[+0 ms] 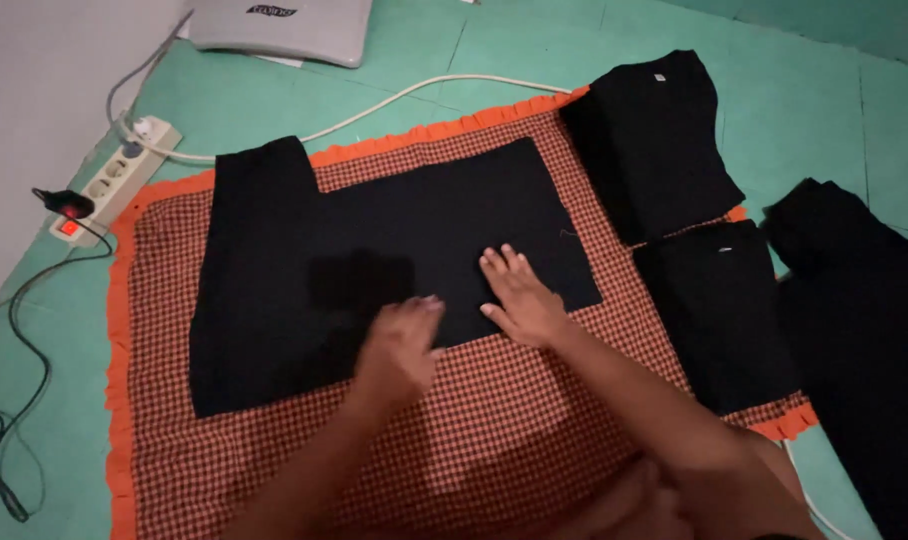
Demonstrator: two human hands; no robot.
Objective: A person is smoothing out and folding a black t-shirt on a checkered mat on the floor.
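A black garment (pixel 394 260) lies spread flat on a red-and-white checked cloth (pixel 494 430) with an orange frilled edge. My right hand (pixel 519 295) rests flat on the garment's lower right part, fingers apart. My left hand (pixel 399 345) hovers or slides over the garment's lower edge just to the left, blurred, fingers loosely curled; it holds nothing.
Two folded black garments (pixel 664 140) (pixel 719 310) lie at the cloth's right side, and more black fabric (pixel 864 330) beyond them on the green floor. A white power strip (pixel 114 180) with cables sits at the left by the wall, a grey flat device (pixel 284 28) at the top.
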